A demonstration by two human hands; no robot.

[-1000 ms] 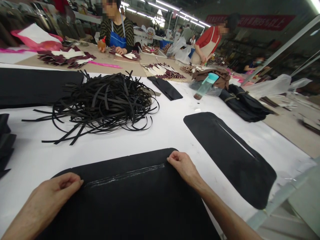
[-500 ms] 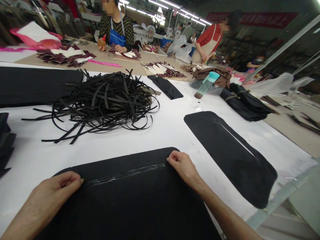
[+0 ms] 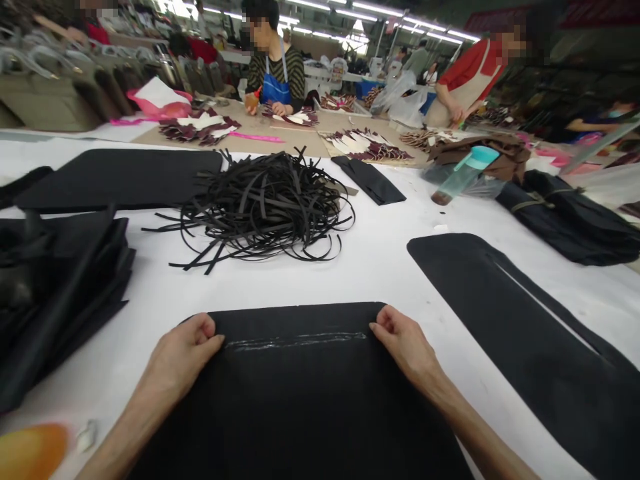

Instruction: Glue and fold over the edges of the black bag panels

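A black panel, leather-like and round-cornered, [image 3: 300,407] spreads in front of me, with a shiny wet-looking streak running across it near the far edge. My left hand [image 3: 183,353] pinches its far left corner between thumb and curled fingers. At the far right corner, my right hand [image 3: 405,337] grips the same panel in a pinch. Beyond the panel lies a tangled heap of thin black strips [image 3: 270,207]. To the right, a second black panel [image 3: 530,340] with a long narrow slit rests flat on the white tabletop [image 3: 370,267].
Stacked black pieces [image 3: 75,287] stand at the left, with an orange-yellow rounded object [image 3: 33,453] near the lower left corner. A teal-lidded bottle [image 3: 463,177] lies tilted by a tied black bundle [image 3: 570,213]. Two co-workers stand across the table.
My view has swung left, bringing the stack and the orange-yellow object into sight. Both hands still pinch the panel's far corners, and its far edge now looks more level.
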